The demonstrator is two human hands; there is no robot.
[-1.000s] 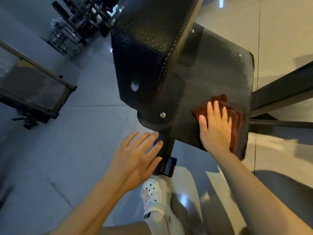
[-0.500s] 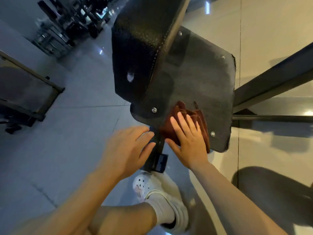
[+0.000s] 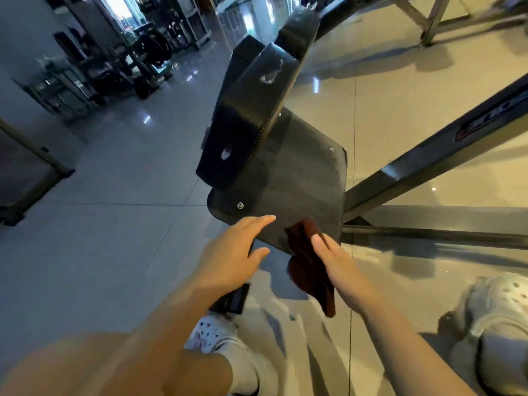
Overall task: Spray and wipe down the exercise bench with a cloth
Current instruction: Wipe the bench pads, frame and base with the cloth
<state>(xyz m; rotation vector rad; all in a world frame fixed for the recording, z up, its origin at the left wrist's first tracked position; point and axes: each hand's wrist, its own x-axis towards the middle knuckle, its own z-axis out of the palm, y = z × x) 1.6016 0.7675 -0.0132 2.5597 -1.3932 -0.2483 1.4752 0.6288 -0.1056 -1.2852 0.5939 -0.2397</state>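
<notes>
The black exercise bench stands in front of me, its padded back [image 3: 248, 110] tilted up and its flat seat [image 3: 300, 178] nearest to me. A dark red cloth [image 3: 308, 270] lies over the seat's near edge and hangs down off it. My right hand [image 3: 340, 261] holds the cloth at that edge, thumb on top. My left hand [image 3: 231, 252] hovers with straight fingers by the seat's near left corner and holds nothing. No spray bottle is in view.
A dark steel frame beam [image 3: 428, 158] runs diagonally on the right, with a floor bar [image 3: 428, 232] below it. My white shoes [image 3: 211, 335] [image 3: 500, 310] stand on the tiled floor. The bench's black foot [image 3: 231, 301] is under my left hand. Gym machines [image 3: 137, 67] fill the back left.
My right hand has drawn the cloth from the seat's surface back over its near edge, where it now hangs. My view has pulled back and up.
</notes>
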